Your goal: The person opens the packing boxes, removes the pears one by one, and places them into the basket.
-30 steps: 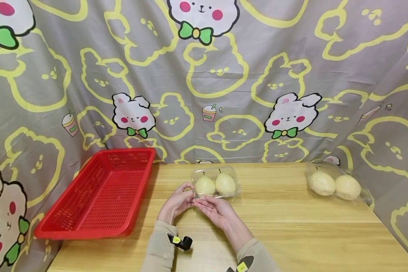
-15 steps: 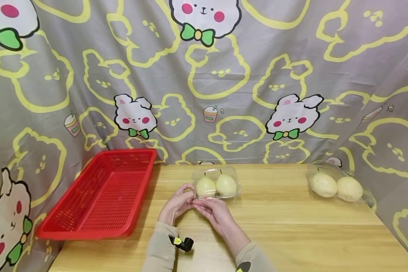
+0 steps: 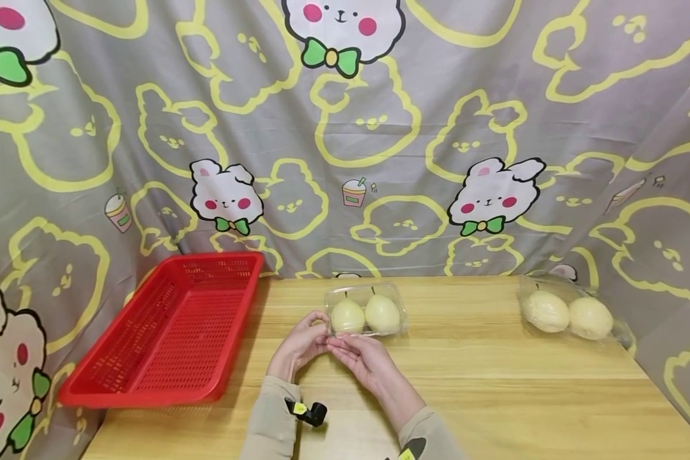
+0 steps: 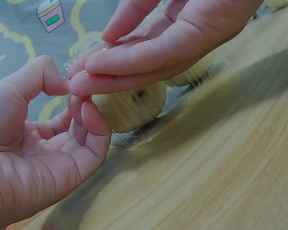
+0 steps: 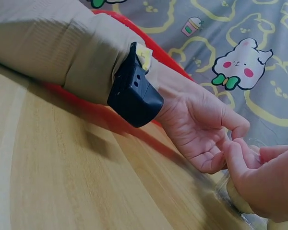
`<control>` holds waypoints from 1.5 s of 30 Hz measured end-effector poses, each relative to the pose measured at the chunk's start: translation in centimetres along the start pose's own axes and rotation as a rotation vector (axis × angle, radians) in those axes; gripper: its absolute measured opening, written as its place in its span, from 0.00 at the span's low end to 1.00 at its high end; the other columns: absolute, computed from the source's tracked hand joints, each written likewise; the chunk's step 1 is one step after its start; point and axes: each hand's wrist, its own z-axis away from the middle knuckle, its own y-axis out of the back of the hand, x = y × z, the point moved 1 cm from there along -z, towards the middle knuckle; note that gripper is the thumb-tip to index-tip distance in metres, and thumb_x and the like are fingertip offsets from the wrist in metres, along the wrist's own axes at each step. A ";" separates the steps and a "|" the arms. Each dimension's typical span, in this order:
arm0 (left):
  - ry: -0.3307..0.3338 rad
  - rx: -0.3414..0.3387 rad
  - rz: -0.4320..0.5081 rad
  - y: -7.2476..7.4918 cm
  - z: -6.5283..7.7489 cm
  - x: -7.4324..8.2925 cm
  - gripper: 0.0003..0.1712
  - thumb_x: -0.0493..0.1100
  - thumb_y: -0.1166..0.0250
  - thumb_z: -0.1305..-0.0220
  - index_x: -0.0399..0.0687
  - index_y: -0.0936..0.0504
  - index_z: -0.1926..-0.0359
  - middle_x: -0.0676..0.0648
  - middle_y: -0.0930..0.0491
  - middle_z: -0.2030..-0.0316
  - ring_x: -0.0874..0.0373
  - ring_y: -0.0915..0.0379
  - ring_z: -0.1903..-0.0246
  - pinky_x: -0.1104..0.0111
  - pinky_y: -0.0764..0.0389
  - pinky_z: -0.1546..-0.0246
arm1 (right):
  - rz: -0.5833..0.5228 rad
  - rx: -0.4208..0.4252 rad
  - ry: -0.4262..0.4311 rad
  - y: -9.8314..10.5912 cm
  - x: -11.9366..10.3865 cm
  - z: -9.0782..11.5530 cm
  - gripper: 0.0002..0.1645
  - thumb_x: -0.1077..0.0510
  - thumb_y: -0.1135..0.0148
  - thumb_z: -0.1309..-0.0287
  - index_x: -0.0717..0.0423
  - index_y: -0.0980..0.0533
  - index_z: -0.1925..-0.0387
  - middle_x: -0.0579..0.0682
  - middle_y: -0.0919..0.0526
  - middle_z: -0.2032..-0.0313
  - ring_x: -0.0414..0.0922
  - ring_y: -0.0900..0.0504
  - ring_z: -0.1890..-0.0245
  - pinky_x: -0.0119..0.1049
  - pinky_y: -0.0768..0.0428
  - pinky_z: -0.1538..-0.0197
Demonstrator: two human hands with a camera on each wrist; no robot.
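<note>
A clear plastic box (image 3: pixel 403 312) with two pale yellow pears (image 3: pixel 382 314) inside sits toward the back of the wooden table. My left hand (image 3: pixel 300 344) is at the box's front left corner, its thumb bent and fingers curled, pinching the edge. From the front, my right hand (image 3: pixel 369 363) pinches the same edge, its fingertips meeting those of the left. In the left wrist view the right hand (image 4: pixel 175 50) covers part of the box and a pear (image 4: pixel 144 108). The exact spot between the fingertips is hidden.
A red plastic basket (image 3: pixel 172 338) with slotted walls stands on the left. At the right end of the table lies another clear pack (image 3: pixel 526 285) with two pears (image 3: pixel 590 317). A patterned grey curtain (image 3: pixel 391 153) hangs behind and along both sides.
The right hand's fingers have drawn slightly closer together at the box's front edge. The left hand, box and basket stay in place.
</note>
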 end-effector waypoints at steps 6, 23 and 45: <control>-0.008 -0.004 0.002 0.0 0.0 0.1 0.13 0.27 0.48 0.42 0.47 0.35 0.60 0.52 0.22 0.77 0.63 0.26 0.78 0.72 0.22 0.70 | -0.040 0.010 -0.019 0.0 -0.1 0.1 0.16 0.67 0.49 0.33 0.74 0.32 0.48 0.59 0.13 0.62 0.56 0.18 0.45 0.40 0.22 0.40; -0.007 -0.078 0.079 0.4 0.0 -0.8 0.16 0.25 0.53 0.40 0.48 0.33 0.57 0.52 0.19 0.72 0.64 0.22 0.75 0.71 0.21 0.67 | -0.097 0.002 -0.020 -0.5 -0.7 0.4 0.19 0.67 0.52 0.31 0.76 0.33 0.44 0.59 0.13 0.61 0.50 0.14 0.53 0.39 0.22 0.40; -0.026 -0.013 0.100 0.8 0.1 -0.6 0.10 0.28 0.51 0.37 0.45 0.33 0.58 0.51 0.22 0.72 0.63 0.25 0.74 0.71 0.21 0.67 | 0.011 0.052 0.050 -1.0 0.2 0.7 0.24 0.66 0.50 0.33 0.77 0.38 0.40 0.61 0.14 0.57 0.48 0.14 0.53 0.38 0.21 0.42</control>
